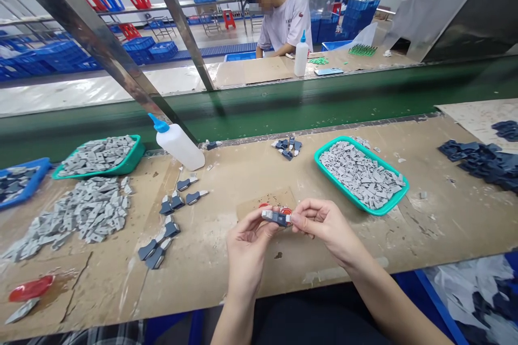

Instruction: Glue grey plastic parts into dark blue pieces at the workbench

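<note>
Left hand (246, 248) and right hand (327, 226) both closed in a fingertip pinch on a small grey-and-navy plastic part (275, 218), held at its ends above a cardboard scrap (265, 202) on the desk (101, 280) — a hold that seemingly leaves its middle exposed. Grey pieces fill a teal tray (376, 213) to the right, close at hand — likely placed for reach.

Between the fingers (311, 216), the small part (277, 219) is dull blue and gray plastic. Just past the fingers, the brown card (265, 200) is rough paper. To the right, the green tray (372, 159) is shiny plastic. Under them all, the bench (226, 275) is rough, scuffed wood
</note>
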The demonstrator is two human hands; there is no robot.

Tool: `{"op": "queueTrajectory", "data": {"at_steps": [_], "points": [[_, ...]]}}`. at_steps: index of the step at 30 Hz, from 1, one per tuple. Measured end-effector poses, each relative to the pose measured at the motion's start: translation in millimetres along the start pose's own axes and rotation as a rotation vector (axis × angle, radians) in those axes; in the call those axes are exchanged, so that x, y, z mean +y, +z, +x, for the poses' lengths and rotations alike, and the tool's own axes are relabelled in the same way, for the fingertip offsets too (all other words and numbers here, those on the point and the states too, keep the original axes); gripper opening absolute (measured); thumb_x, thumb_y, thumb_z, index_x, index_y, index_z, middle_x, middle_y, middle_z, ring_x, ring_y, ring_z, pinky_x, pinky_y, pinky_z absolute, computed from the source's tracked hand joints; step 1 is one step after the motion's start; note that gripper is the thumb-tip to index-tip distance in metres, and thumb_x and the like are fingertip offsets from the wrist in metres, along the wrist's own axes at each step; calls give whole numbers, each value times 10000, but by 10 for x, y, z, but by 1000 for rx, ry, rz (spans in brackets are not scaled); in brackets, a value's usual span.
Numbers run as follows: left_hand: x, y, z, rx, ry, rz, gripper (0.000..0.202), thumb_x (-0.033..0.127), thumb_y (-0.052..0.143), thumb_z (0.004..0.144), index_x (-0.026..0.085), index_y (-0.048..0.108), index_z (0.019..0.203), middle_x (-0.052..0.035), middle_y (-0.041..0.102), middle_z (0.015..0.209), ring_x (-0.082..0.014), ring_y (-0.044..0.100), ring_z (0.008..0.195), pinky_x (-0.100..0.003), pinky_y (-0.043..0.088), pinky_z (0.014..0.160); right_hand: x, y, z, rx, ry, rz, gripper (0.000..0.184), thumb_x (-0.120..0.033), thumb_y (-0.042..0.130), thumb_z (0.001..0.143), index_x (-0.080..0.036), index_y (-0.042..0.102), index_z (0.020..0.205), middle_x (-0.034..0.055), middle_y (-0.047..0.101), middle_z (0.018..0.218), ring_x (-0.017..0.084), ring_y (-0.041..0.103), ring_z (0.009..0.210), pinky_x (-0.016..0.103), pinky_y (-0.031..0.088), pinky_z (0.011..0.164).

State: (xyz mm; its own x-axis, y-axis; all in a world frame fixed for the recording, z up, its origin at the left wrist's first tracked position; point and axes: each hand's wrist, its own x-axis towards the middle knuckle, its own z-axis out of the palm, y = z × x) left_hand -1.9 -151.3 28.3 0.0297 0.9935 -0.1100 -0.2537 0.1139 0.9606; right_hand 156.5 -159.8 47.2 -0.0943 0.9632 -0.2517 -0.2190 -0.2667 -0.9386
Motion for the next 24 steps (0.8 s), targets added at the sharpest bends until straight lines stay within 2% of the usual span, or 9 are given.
{"op": "queueTrajectory", "data": {"at_steps": [4,10,15,19,24], "points": [[-23,50,-37,6,-6,27,248,188,756,673,209,724,918,-66,733,977,-242,670,970,-362,545,872,83,-22,15,-15,20,-15,300,-443,717,725,-168,598,726,9,633,625,103,522,554,218,335,503],[-82,88,-76,-9,-39,105,281,198,756,666,217,742,946,-73,730,996,-272,657,1005,-385,533,902,153,-102,-6,-91,108,24,378,-507,695,719,-217,471,815,-33,595,615,110,533,553,178,247,422],[-141,99,-43,-9,-28,119,253,198,763,660,217,749,912,-74,727,1003,-270,639,1044,-392,499,949,178,-173,3,-157,144,40,389,-515,700,709,-204,503,836,-20,593,640,106,530,582,167,260,420],[-176,104,-44,-12,-3,125,262,187,756,672,231,744,930,-61,727,1008,-253,656,1012,-371,513,931,199,-209,13,-148,140,88,369,-488,707,717,-188,526,833,-17,580,636,93,513,576,163,258,419],[-201,102,-46,-49,-16,83,239,176,766,661,254,750,886,-41,738,969,-240,658,1010,-348,530,908,193,-227,-9,-187,203,179,387,-465,759,663,-189,527,804,-28,566,638,87,490,558,171,220,411]]}}
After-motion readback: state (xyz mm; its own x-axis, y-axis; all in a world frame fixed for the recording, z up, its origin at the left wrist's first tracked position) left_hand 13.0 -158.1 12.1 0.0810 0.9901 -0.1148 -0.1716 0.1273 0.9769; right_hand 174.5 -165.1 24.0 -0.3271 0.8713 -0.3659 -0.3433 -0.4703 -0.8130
